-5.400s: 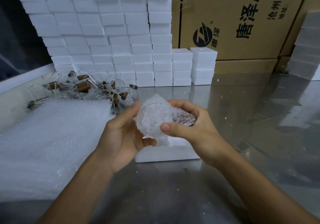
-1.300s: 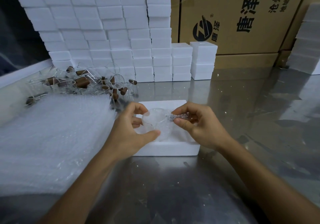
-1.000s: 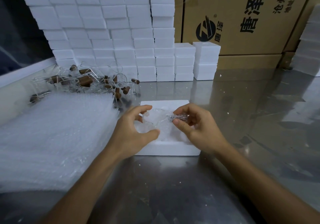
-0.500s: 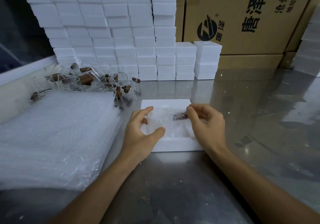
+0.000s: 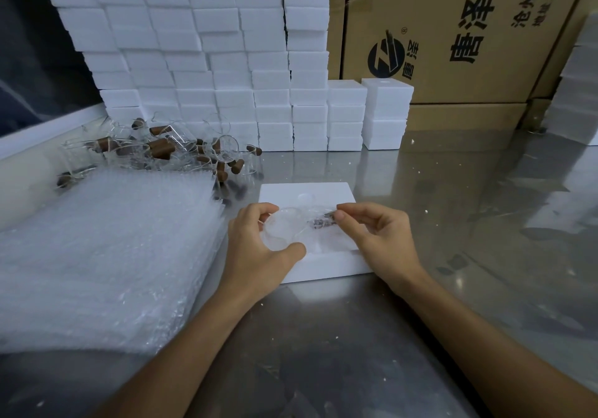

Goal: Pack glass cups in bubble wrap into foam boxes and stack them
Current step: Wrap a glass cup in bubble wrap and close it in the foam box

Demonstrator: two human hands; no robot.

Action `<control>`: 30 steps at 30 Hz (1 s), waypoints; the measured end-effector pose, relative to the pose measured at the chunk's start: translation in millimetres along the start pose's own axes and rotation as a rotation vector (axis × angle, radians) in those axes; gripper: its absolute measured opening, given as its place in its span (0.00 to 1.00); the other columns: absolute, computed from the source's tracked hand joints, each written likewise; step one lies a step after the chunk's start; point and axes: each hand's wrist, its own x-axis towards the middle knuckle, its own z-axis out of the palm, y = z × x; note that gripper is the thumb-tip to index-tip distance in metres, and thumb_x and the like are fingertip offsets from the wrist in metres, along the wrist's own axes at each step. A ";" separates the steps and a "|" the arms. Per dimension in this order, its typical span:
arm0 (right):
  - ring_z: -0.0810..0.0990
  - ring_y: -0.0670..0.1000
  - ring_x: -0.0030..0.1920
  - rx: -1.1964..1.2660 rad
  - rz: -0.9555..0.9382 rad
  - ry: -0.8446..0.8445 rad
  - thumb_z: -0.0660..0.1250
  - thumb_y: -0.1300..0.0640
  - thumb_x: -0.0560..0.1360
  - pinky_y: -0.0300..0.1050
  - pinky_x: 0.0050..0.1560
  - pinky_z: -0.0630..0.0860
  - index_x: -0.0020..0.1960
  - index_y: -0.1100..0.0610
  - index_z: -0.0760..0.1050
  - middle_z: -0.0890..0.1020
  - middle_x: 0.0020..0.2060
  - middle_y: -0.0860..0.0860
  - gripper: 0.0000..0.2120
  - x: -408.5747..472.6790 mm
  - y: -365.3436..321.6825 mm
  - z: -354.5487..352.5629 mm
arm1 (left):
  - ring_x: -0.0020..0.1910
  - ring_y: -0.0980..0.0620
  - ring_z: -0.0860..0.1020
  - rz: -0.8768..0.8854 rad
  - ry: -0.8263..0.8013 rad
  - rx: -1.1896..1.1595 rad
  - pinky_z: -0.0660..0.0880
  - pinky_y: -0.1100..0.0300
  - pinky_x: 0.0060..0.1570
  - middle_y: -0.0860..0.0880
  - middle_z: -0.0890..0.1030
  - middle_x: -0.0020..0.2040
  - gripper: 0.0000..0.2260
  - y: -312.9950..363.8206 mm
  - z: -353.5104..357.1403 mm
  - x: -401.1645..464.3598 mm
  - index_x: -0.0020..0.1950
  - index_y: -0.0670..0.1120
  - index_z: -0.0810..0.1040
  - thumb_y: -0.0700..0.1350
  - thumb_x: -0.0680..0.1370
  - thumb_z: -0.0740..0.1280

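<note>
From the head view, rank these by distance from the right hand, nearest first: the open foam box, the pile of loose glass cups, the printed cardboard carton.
1. Open foam box: directly under the right hand.
2. Pile of loose glass cups: back left on the table.
3. Printed cardboard carton: behind, against the far edge.

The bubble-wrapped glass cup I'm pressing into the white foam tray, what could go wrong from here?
1. The bubble-wrapped glass cup may sit proud of the white foam tray, so forcing it with the left hand risks cracking it.
2. The right hand pinches only the handle end, which could snap.
3. The pile of loose glass cups with brown handles lies close; a nudge could knock them.
</note>
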 end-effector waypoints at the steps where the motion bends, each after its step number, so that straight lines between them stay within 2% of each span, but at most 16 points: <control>1: 0.85 0.43 0.45 -0.009 0.004 -0.007 0.76 0.58 0.73 0.30 0.45 0.76 0.44 0.51 0.85 0.87 0.42 0.43 0.04 0.5 0.1 0.2 | 0.55 0.56 0.70 0.001 -0.001 0.005 0.66 0.72 0.46 0.61 0.70 0.53 0.28 0.2 -0.8 -0.2 0.58 0.55 0.73 0.50 0.58 0.70; 6: 0.83 0.42 0.43 -0.138 -0.001 -0.015 0.75 0.61 0.73 0.29 0.36 0.75 0.39 0.49 0.84 0.86 0.38 0.45 0.08 1.4 1.4 -0.9 | 0.55 0.56 0.69 0.051 -0.032 0.031 0.64 0.78 0.47 0.66 0.68 0.51 0.26 1.1 -2.7 -0.5 0.59 0.57 0.73 0.50 0.60 0.70; 8: 0.83 0.40 0.43 -0.195 -0.021 -0.015 0.74 0.61 0.73 0.27 0.36 0.74 0.40 0.48 0.83 0.86 0.38 0.43 0.09 1.4 0.7 -0.6 | 0.54 0.57 0.69 0.048 -0.040 0.029 0.65 0.79 0.47 0.65 0.69 0.52 0.26 -1.0 -4.2 1.1 0.59 0.57 0.73 0.48 0.63 0.75; 11: 0.83 0.37 0.42 -0.249 -0.030 -0.016 0.74 0.60 0.73 0.28 0.42 0.75 0.39 0.46 0.82 0.86 0.38 0.39 0.10 2.5 0.0 -1.4 | 0.53 0.65 0.70 0.044 -0.053 0.005 0.64 0.81 0.47 0.63 0.70 0.55 0.26 -6.6 -4.7 2.6 0.62 0.57 0.74 0.41 0.68 0.78; 14: 0.83 0.38 0.41 -0.262 -0.030 0.001 0.74 0.60 0.73 0.30 0.47 0.76 0.39 0.45 0.83 0.85 0.37 0.38 0.10 3.0 0.3 -3.6 | 0.53 0.72 0.69 0.067 -0.053 -0.016 0.65 0.81 0.49 0.61 0.72 0.57 0.26 -9.8 -1.9 2.5 0.65 0.54 0.75 0.40 0.70 0.77; 18: 0.83 0.38 0.41 -0.257 -0.035 0.018 0.75 0.61 0.72 0.31 0.47 0.76 0.38 0.45 0.82 0.85 0.36 0.39 0.11 2.8 1.2 -2.4 | 0.55 0.72 0.70 0.066 -0.035 -0.041 0.66 0.77 0.52 0.58 0.74 0.60 0.26 -10.7 0.3 2.6 0.65 0.55 0.75 0.39 0.70 0.77; 21: 0.83 0.38 0.40 -0.227 -0.043 0.014 0.75 0.62 0.72 0.26 0.38 0.74 0.38 0.46 0.82 0.85 0.36 0.40 0.11 2.9 1.6 -2.2 | 0.57 0.63 0.72 0.078 -0.045 -0.048 0.69 0.69 0.60 0.57 0.75 0.60 0.26 -9.4 -1.0 3.0 0.65 0.53 0.76 0.39 0.70 0.77; 24: 0.83 0.41 0.44 -0.186 -0.022 0.015 0.76 0.61 0.72 0.28 0.38 0.75 0.41 0.48 0.83 0.86 0.40 0.45 0.09 2.6 2.1 -2.3 | 0.65 0.55 0.71 0.123 -0.088 -0.035 0.67 0.58 0.67 0.60 0.73 0.60 0.26 -7.1 -3.7 1.9 0.66 0.53 0.75 0.49 0.68 0.75; 27: 0.82 0.45 0.53 -0.173 0.039 0.061 0.75 0.56 0.73 0.38 0.54 0.76 0.50 0.48 0.83 0.85 0.48 0.45 0.07 6.6 2.9 -5.7 | 0.69 0.56 0.67 0.090 -0.103 -0.113 0.64 0.56 0.70 0.62 0.70 0.63 0.26 -8.6 -5.2 0.7 0.62 0.58 0.73 0.62 0.65 0.69; 30: 0.80 0.37 0.55 -0.050 0.184 0.039 0.70 0.45 0.75 0.36 0.55 0.74 0.61 0.47 0.78 0.82 0.57 0.43 0.16 12.4 2.3 -11.2 | 0.68 0.50 0.70 -0.081 -0.049 -0.229 0.66 0.46 0.70 0.53 0.72 0.68 0.32 -10.1 -4.7 8.5 0.64 0.57 0.71 0.69 0.63 0.64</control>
